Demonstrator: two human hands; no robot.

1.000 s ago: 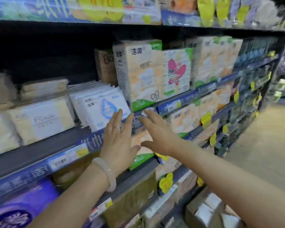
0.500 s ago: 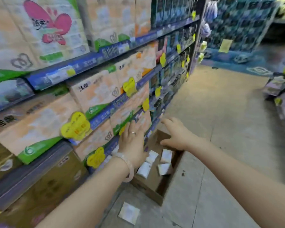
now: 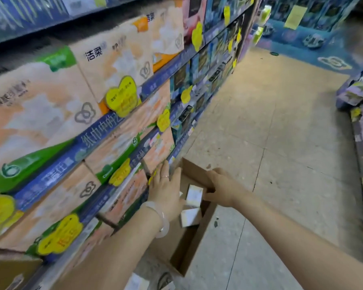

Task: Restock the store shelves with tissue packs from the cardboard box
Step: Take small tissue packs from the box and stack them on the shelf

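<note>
An open cardboard box [image 3: 199,235] stands on the floor against the bottom shelf [image 3: 122,214]. Inside lie small white tissue packs, one [image 3: 194,194] near the far wall and another [image 3: 190,216] below it. My left hand [image 3: 166,191], with a ring and a pale bangle, hangs over the box's left side, fingers straight, holding nothing. My right hand [image 3: 220,188] reaches into the box from the right. Its fingers bend down beside the upper white pack and the thumb lies at the pack's edge. Whether it grips the pack is unclear.
Large orange and green tissue bundles [image 3: 117,59] with yellow price tags [image 3: 121,97] fill the shelves on the left. A white pack [image 3: 134,281] lies on the floor by the box's near end. Open tiled aisle [image 3: 281,143] stretches right, with purple goods [image 3: 360,91] at its far side.
My view has swung from the upper shelf down to the floor box. Both hands dropped from the shelf edge into the box, and the right hand moved from the rim down to a white pack.
</note>
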